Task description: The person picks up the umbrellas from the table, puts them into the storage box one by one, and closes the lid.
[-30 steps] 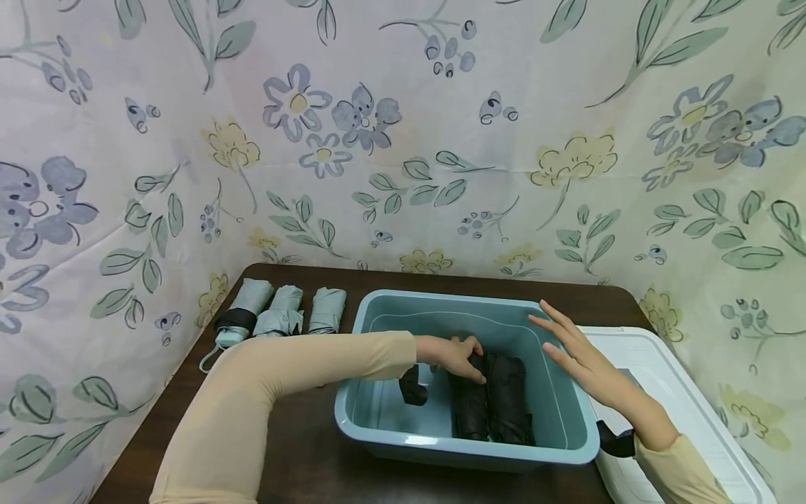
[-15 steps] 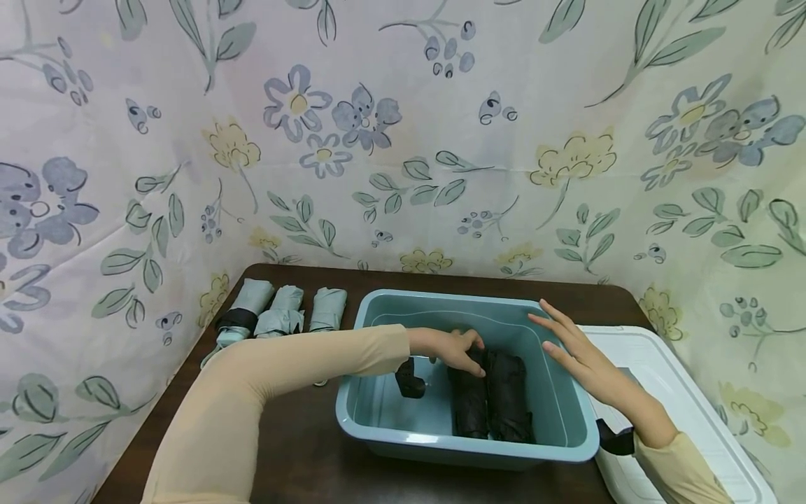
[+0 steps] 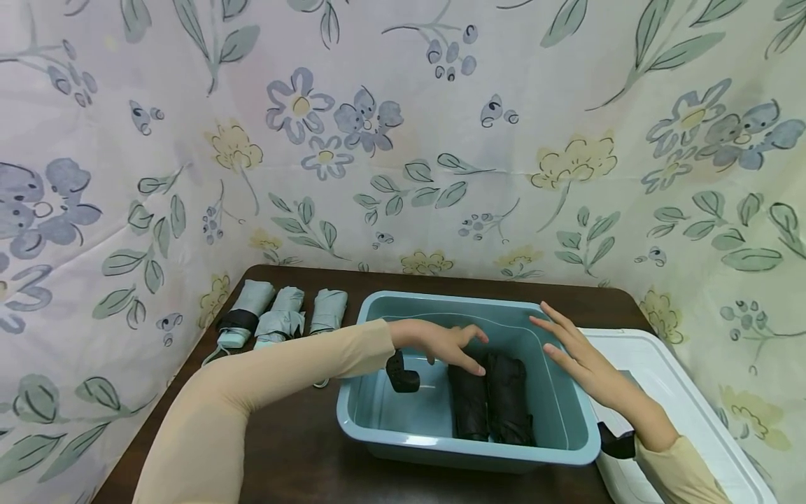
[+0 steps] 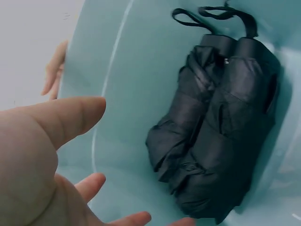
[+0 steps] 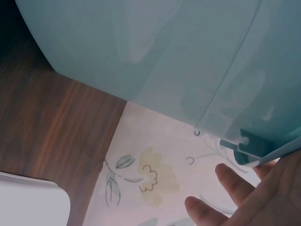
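Two folded black umbrellas, one on the left (image 3: 469, 406) and one on the right (image 3: 508, 402), lie side by side in the blue-green plastic bin (image 3: 441, 442). In the left wrist view their strap loops (image 4: 188, 21) show at one end. My left hand (image 3: 443, 343) hovers over the far end of the left umbrella, fingers spread and holding nothing. My right hand (image 3: 585, 367) rests at the bin's right rim with straight fingers; in the right wrist view its fingers (image 5: 235, 183) reach along the outside near the rim.
Three folded pale green umbrellas (image 3: 252, 297) lie in a row on the dark wooden table (image 3: 308, 455), left of the bin. A white lid (image 3: 686, 406) lies to the right, partly under my right forearm. Floral cloth (image 3: 403, 140) hangs behind the table.
My left hand has let go of the left black umbrella and drawn up and to the left, its fingers spreading. The right hand stays in place.
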